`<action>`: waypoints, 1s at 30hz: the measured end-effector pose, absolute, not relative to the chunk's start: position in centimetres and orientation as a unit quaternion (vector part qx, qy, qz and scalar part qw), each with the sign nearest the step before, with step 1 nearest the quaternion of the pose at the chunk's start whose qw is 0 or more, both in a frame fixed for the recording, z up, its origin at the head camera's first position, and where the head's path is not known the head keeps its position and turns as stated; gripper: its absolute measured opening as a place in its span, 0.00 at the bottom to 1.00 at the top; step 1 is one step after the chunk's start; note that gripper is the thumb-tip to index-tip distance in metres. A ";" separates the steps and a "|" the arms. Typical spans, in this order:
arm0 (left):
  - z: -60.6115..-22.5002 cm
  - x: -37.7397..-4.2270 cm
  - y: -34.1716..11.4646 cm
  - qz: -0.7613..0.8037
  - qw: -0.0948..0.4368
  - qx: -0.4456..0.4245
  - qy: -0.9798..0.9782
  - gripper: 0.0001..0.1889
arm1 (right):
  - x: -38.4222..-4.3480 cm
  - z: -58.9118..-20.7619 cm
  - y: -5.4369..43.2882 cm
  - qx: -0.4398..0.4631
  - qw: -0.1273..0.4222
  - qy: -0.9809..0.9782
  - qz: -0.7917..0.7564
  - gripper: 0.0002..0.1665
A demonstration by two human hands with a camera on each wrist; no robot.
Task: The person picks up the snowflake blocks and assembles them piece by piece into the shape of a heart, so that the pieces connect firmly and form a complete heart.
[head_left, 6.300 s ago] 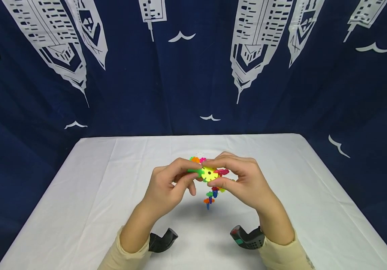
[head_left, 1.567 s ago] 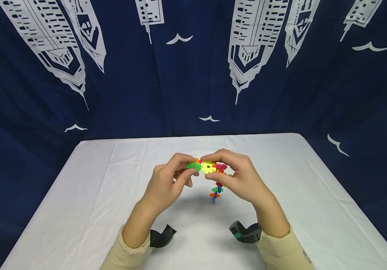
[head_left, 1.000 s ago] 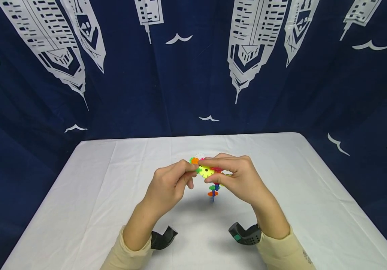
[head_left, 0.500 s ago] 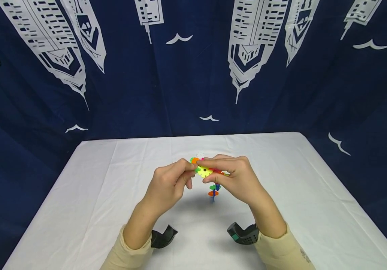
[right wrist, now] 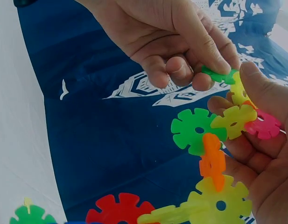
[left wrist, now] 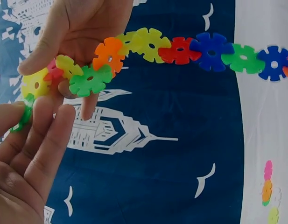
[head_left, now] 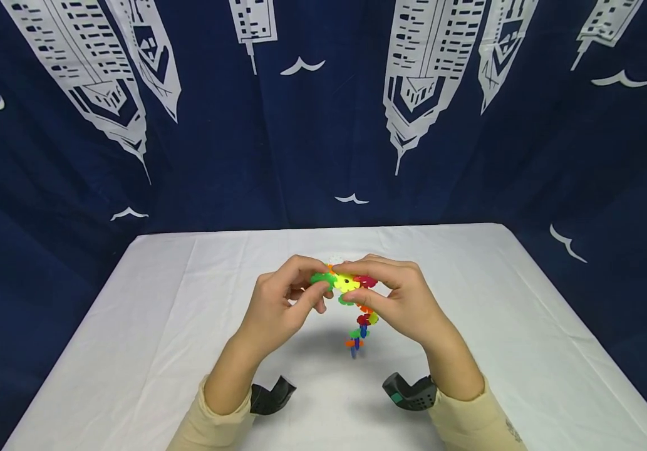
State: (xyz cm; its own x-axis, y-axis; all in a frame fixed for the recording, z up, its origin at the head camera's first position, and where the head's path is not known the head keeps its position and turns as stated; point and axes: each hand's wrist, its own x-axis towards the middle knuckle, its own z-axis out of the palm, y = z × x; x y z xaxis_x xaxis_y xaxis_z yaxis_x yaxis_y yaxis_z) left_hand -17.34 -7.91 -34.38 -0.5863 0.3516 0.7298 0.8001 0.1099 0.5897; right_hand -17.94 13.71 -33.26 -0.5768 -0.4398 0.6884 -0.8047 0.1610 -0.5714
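Both hands are raised over the table, close together. My left hand (head_left: 278, 307) pinches a green notched snowflake disc (head_left: 322, 279) between thumb and fingers. Its edge meets a yellow snowflake disc (head_left: 347, 284), which my right hand (head_left: 399, 297) pinches at its rim. From the yellow disc runs a chain of linked discs, pink, yellow, green, orange, red and blue, that dangles below my right hand. In the left wrist view a blue disc (left wrist: 211, 51) of this chain shows clearly. How deep the green disc's slot sits in the yellow one is hidden by fingers.
More snowflake discs, among them an orange one (left wrist: 267, 190) and a pink one (left wrist: 268, 169), lie on the white-covered table (head_left: 188, 351) beyond the hands. A dark blue printed curtain (head_left: 323, 138) hangs behind the table's far edge.
Half a second ago the left fingers covered most of the green disc; now they are lifted and more of it shows. The chain hangs lower toward me. Both hands keep their pinch throughout.
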 end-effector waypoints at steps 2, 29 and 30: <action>-34.4 -17.2 -7.9 -0.549 0.191 -0.388 -0.715 0.10 | -17.9 -33.2 13.8 0.417 0.182 -0.741 0.493 0.22; -34.7 -17.3 -7.4 -0.489 0.228 -0.384 -0.749 0.09 | -17.8 -33.2 13.9 0.420 0.184 -0.761 0.459 0.22; -34.7 -17.4 -7.4 -0.494 0.228 -0.389 -0.743 0.10 | -17.9 -33.2 13.8 0.422 0.186 -0.757 0.462 0.22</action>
State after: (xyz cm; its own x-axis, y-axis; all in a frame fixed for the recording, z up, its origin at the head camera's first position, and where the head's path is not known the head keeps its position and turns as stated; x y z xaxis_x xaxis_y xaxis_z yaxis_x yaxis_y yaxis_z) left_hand -17.37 -7.39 -34.72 -0.5924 0.3536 0.7239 0.8044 0.2096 0.5559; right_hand -17.86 13.80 -33.23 -0.5742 -0.4686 0.6714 -0.8114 0.2162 -0.5430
